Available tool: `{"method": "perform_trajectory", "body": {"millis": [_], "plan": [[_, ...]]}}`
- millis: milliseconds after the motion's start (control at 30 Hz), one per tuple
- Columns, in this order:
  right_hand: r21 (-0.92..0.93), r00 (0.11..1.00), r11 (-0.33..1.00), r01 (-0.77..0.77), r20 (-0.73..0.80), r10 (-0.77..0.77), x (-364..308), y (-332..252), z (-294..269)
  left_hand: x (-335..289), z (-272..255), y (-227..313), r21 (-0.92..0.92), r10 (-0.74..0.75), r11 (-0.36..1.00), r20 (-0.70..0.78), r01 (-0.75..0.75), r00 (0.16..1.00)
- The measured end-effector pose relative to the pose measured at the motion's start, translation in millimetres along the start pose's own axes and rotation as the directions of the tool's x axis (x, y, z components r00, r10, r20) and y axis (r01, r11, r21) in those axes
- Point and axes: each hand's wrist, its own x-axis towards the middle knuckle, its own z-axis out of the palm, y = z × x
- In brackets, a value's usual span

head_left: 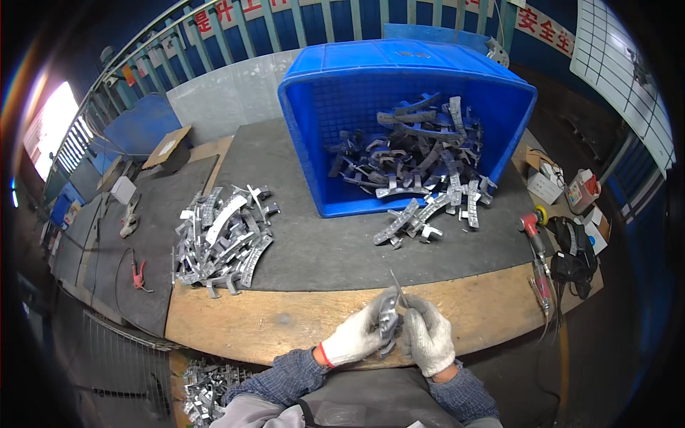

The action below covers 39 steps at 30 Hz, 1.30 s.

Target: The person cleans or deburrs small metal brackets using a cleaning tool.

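Near the front edge of the bench, my left hand (354, 335), in a white work glove with a red cuff, is closed around a small curved grey metal casting (388, 319). Close against it on the right is my right hand (430, 337), gloved too, its fingers curled in. A thin, dark, blade-like tool (396, 281) sticks up from between the hands and seems to be gripped by the right one; its handle is hidden. A pile of similar metal castings (225, 235) lies to the left on the dark mat.
A blue plastic crate (303, 153) lies on its side, castings (421, 153) spilling from its mouth. At right are a red air grinder (531, 225), a black bag-like bundle (573, 253) and small boxes (546, 184). A red air gun (138, 273) lies left. More castings (207, 389) sit below the bench.
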Motion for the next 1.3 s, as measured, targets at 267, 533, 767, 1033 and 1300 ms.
{"method": "perform_trajectory", "body": {"millis": [267,533,767,1033,1300], "plan": [[-0.601,0.947,0.732,0.319,0.166,-0.276,-1,-9,-19,0,-13,3,-0.599,-0.100,0.798,-0.024,0.066,0.995],[-0.633,0.973,0.739,0.230,0.171,-0.156,-10,-20,-17,-4,-15,28,0.287,0.164,0.951,-0.147,-0.117,0.975],[-0.671,0.952,0.676,0.304,0.199,-0.231,-11,-16,-18,0,2,-5,0.323,0.194,0.944,-0.395,-0.061,0.898],[-0.725,0.900,0.545,0.420,0.256,-0.354,-13,12,-23,16,-40,-20,-0.854,-0.244,0.370,-0.470,-0.367,0.848],[-0.787,0.973,0.579,0.214,0.226,-0.053,-10,-9,-17,-8,-14,15,-0.503,-0.069,0.794,-0.634,-0.343,0.770]]}}
